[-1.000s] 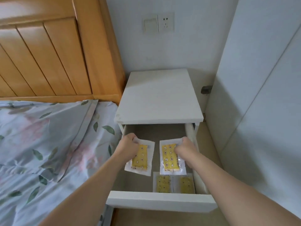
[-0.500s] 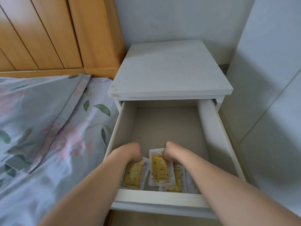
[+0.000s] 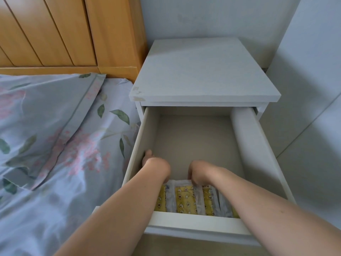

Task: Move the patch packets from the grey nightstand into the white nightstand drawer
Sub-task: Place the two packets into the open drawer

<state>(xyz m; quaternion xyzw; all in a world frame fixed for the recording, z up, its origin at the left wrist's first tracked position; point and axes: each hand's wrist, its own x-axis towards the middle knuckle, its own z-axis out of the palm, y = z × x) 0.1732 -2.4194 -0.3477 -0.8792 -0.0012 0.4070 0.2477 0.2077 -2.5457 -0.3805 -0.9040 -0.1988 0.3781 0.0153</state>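
Observation:
The white nightstand [image 3: 203, 74] has its drawer [image 3: 193, 221] pulled out. Several clear patch packets with yellow patterned patches lie side by side at the drawer's front. My right hand [image 3: 200, 173] is inside the drawer, its fingers curled over the top edge of the middle packet [image 3: 184, 198]. My left hand [image 3: 156, 166] is by the left drawer wall, above another packet [image 3: 160, 199]. Its thumb sticks out toward the wall and its fingers are hidden behind the wrist. A third packet [image 3: 209, 200] shows under my right forearm. The grey nightstand is out of view.
A bed with a floral sheet [image 3: 55, 145] lies against the drawer's left side. A wooden headboard [image 3: 64, 30] stands behind it. A white panel wall [image 3: 310, 89] runs close along the right. The back half of the drawer floor [image 3: 195, 137] is bare.
Both hands moved down and toward the drawer's front, bringing the two packets onto those lying there. The view tilted down and came closer.

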